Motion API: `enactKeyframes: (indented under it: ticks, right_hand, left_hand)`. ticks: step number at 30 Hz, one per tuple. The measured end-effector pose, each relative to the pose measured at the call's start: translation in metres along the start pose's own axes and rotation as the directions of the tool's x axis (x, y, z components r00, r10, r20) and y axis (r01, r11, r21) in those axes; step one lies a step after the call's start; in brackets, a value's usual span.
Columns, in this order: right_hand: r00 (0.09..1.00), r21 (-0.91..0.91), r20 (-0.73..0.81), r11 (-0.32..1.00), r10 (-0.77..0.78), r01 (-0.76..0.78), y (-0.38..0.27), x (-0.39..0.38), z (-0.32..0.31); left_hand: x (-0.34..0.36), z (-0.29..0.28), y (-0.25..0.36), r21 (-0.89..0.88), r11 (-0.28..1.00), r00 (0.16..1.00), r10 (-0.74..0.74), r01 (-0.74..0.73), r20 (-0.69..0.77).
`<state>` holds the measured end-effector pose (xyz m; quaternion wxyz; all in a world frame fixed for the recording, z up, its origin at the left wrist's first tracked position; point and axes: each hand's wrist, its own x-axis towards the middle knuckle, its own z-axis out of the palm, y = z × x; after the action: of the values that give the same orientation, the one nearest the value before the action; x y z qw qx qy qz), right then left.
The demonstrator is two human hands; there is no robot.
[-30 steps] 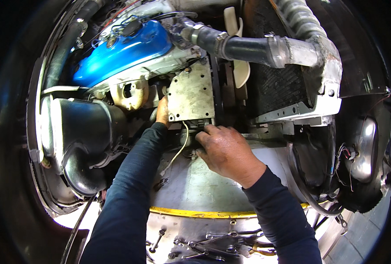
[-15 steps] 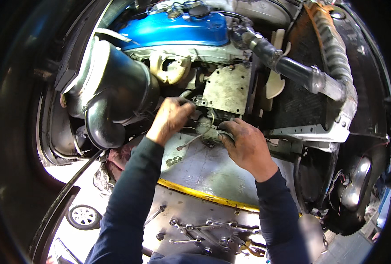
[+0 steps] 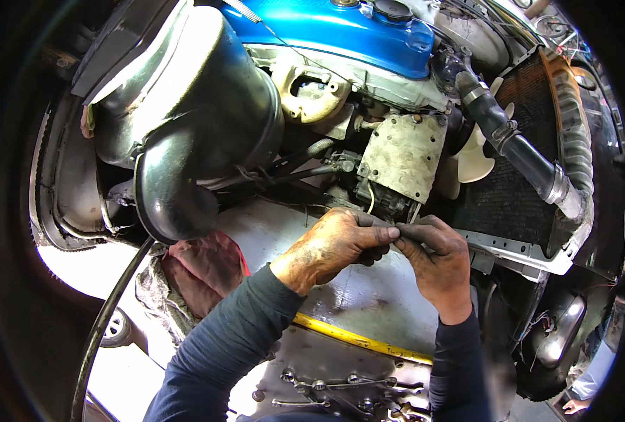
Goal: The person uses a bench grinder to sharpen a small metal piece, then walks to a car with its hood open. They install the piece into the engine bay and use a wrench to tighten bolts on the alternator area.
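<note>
The two hands meet in front of the engine, close to the middle of my view. The left hand (image 3: 340,244) comes with its fingers curled under and its thumb lying forward; the right hand (image 3: 440,267) has its fingers bent and its thumb near to them. Their fingertips are brought together, but if they pinch some small thing there, I cannot tell, because the fingers hide it.

Just behind the hands is a pale metal plate (image 3: 404,156) with small holes along its edges, fixed on the engine's side. From below this plate a thin whitish wire (image 3: 371,197) hangs down near the left hand.

Above the plate I see the blue engine cover (image 3: 340,34), and to the left stands a big black canister (image 3: 221,119) with a bent black pipe (image 3: 175,184). On the right there are a white fan (image 3: 475,160) and a black hose (image 3: 527,158), which passes in front of the radiator (image 3: 530,91).

Under the hands lies a grey panel (image 3: 368,299) with a yellow edge (image 3: 361,340). A red cloth (image 3: 207,271) is to its left. Nearer to the person, several wrenches (image 3: 302,404) rest on a metal surface (image 3: 271,376).
</note>
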<state>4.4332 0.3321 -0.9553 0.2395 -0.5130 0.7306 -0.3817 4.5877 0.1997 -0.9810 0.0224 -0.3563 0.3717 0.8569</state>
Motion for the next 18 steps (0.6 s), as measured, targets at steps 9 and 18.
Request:
enactKeyframes:
  ticks: [9, 18]
  right_hand:
    - [0.996, -0.124, 0.014, 0.988, -0.086, 0.087, 0.0053, 0.0003, 0.0023]
    - [0.993, -0.031, -0.066, 0.995, -0.100, 0.098, 0.0055, -0.0006, 0.0060]
  left_hand:
    - [-0.0013, 0.0036, 0.0031, 0.292, 0.949, 0.991, 0.128, -0.116, -0.022]
    - [-0.0002, 0.0024, 0.0030, 0.125, 0.988, 0.996, 0.093, -0.094, 0.015]
